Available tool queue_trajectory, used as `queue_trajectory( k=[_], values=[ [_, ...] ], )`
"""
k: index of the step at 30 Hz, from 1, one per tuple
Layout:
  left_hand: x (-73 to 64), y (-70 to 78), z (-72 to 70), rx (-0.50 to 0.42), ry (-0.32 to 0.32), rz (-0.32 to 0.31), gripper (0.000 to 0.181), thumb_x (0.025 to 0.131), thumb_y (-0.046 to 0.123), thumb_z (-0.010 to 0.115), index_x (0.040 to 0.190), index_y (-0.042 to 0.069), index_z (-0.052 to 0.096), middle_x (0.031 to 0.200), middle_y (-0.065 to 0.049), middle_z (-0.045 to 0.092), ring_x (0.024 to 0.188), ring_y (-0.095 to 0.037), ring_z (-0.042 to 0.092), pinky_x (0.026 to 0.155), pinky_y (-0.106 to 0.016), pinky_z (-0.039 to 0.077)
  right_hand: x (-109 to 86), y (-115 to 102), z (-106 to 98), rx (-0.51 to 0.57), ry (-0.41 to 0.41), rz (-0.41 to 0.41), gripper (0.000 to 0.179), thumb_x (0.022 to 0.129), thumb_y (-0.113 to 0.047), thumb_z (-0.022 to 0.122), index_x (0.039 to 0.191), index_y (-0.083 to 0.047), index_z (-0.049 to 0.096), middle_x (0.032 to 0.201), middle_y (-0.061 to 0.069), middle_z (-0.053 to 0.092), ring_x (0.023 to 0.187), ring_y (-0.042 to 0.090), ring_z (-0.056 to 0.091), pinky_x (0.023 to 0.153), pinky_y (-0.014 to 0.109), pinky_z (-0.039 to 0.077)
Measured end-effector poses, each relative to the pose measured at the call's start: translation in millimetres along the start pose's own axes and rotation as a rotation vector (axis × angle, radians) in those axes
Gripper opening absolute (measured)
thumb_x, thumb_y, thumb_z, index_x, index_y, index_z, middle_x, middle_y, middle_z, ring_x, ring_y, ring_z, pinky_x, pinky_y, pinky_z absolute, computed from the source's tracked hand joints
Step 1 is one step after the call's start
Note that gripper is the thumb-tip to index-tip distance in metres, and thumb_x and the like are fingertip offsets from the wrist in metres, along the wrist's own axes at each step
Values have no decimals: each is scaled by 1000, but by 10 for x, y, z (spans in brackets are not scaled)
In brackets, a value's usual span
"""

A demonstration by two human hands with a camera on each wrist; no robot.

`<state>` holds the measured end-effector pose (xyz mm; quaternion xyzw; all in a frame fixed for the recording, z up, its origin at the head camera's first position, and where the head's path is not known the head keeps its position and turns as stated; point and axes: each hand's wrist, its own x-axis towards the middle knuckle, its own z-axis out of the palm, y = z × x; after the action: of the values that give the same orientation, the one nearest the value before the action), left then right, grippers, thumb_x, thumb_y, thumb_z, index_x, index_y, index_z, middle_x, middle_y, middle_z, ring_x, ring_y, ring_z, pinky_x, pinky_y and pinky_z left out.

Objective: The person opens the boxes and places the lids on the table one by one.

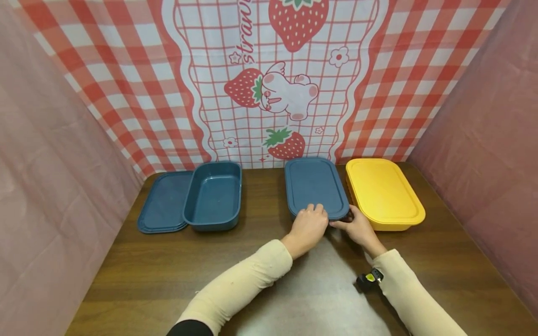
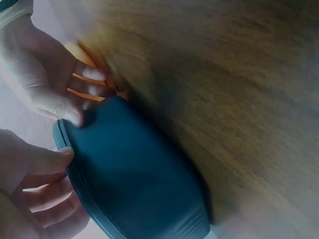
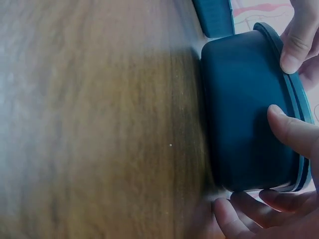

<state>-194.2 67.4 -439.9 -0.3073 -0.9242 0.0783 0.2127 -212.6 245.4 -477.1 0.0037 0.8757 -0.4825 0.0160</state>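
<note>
A blue lidded food container stands right of the table's middle, its blue lid (image 1: 315, 186) on top. My left hand (image 1: 307, 228) pinches the lid's front rim, fingers over the top and thumb against the front edge. At the front right corner, my right hand (image 1: 360, 229) holds the container body (image 3: 244, 109). Its thumb presses the front wall, while the fingers reach round the right side, partly hidden in the head view. The lid lies along the body's rim in both wrist views.
Close to the right hand stands a yellow lidded container (image 1: 384, 191). On the left are an uncovered blue container (image 1: 214, 221) and a separate blue lid (image 1: 164, 203) beside it. A checkered strawberry cloth (image 1: 286, 93) hangs behind the wooden table (image 1: 176, 275).
</note>
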Motion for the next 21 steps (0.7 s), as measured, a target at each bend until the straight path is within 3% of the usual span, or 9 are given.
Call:
queue_trajectory(
  k=[11, 21],
  values=[
    [-7, -64, -57, 0, 40, -12, 21, 97, 23, 58, 112, 12, 69, 97, 2, 65, 86, -11, 62, 62, -21, 56, -21, -19, 9, 1, -10, 10, 76, 84, -18, 76, 142, 10, 36, 136, 33, 51, 120, 43, 56, 99, 47, 47],
    [-72, -104, -71, 9, 147, -22, 19, 95, 15, 59, 110, 10, 67, 96, 0, 65, 85, -12, 61, 60, -19, 55, -28, -14, 1, 1, -19, 41, 78, 86, -18, 74, 144, 11, 31, 133, 34, 51, 119, 44, 56, 98, 47, 49]
  ],
)
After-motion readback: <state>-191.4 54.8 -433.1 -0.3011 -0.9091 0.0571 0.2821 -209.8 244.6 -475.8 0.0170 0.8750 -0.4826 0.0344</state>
